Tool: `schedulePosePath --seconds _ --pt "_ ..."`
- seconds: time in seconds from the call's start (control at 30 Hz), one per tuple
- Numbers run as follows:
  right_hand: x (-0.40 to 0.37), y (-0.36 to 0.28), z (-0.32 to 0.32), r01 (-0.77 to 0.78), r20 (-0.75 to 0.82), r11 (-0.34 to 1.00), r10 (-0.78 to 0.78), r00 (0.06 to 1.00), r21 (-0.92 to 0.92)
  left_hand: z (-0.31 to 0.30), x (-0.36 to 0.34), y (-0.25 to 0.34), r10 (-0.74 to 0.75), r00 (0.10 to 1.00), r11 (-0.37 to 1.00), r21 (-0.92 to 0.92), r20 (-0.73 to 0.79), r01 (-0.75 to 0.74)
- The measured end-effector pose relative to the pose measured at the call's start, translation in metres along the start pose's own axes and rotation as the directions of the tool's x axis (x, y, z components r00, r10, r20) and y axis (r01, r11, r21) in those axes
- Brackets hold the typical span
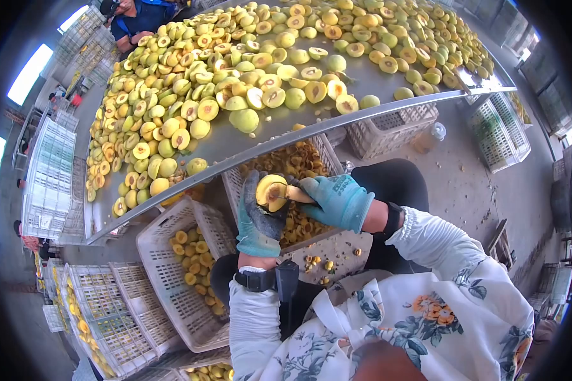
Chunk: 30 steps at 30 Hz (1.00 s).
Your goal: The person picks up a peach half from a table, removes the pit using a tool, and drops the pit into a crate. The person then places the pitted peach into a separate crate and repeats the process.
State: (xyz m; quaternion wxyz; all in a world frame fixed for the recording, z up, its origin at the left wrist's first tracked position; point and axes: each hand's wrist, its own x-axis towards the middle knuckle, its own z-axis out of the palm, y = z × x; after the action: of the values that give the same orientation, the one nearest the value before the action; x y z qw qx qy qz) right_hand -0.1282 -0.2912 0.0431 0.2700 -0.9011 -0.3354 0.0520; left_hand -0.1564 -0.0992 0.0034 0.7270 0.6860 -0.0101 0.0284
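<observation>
Head camera shows me the pitting step under way. Just below the near edge of the steel table, my left hand cups a halved peach, gloved fingers curled snugly round it, cut face up. My right hand is closed round a wooden-handled tool whose tip sits in the fruit's hollow. I judge the stone is being worked loose. The next move calls for a short, shallow scoop, keeping the half steady over the crate beneath that table edge.
</observation>
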Motion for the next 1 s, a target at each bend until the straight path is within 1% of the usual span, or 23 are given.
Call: schedulePosePath --seconds 0.03,0.13,0.2,0.23,0.33,0.43,0.53,0.63,0.73,0.83,0.93,1.0 --pt "0.0 0.0 0.001 0.018 -0.003 1.0 -0.018 1.0 0.007 -0.001 0.0 -0.002 0.108 0.992 0.954 0.274 0.057 -0.12" --pt "-0.001 -0.004 0.004 0.014 0.007 1.0 -0.014 1.0 0.014 0.011 -0.004 0.016 0.185 0.983 0.931 0.32 0.002 -0.176" --pt "-0.001 -0.006 0.005 -0.009 0.038 1.0 0.009 0.999 0.015 0.006 -0.001 0.006 0.081 0.996 0.996 0.045 -0.035 -0.079" --pt "-0.001 -0.007 0.006 -0.02 0.055 1.0 0.019 0.998 0.013 0.005 0.0 0.002 0.025 0.999 0.995 -0.099 -0.044 -0.03" --pt "-0.003 -0.006 0.009 0.013 -0.014 0.999 -0.013 1.0 0.039 0.009 0.0 0.005 -0.073 0.996 0.96 -0.274 -0.06 0.054" --pt "-0.003 -0.005 0.011 0.014 -0.03 0.998 -0.012 0.999 0.068 0.014 0.0 0.015 -0.156 0.987 0.861 -0.495 -0.035 0.118" --pt "-0.002 -0.006 0.018 -0.03 0.002 0.997 0.03 1.0 0.075 0.021 0.0 0.02 -0.251 0.966 0.688 -0.714 -0.07 0.127" --pt "0.0 -0.008 0.03 -0.125 0.078 0.985 0.116 0.99 0.118 0.022 0.004 0.005 -0.327 0.932 0.65 -0.753 -0.154 0.104" --pt "-0.003 -0.012 0.037 -0.16 0.113 0.972 0.142 0.983 0.172 0.029 0.005 0.004 -0.374 0.883 0.716 -0.694 -0.283 0.081" --pt "-0.004 -0.018 0.036 -0.176 0.132 0.947 0.145 0.981 0.268 0.03 0.004 0.003 -0.314 0.889 0.787 -0.615 -0.334 0.048" --pt "-0.002 -0.017 0.044 -0.215 0.191 0.904 0.153 0.97 0.37 0.026 0.003 0.003 -0.271 0.904 0.79 -0.614 -0.332 0.011" --pt "0.0 -0.019 0.037 -0.318 0.304 0.785 0.174 0.937 0.531 0.03 0.002 0.009 -0.25 0.898 0.813 -0.582 -0.361 -0.007"
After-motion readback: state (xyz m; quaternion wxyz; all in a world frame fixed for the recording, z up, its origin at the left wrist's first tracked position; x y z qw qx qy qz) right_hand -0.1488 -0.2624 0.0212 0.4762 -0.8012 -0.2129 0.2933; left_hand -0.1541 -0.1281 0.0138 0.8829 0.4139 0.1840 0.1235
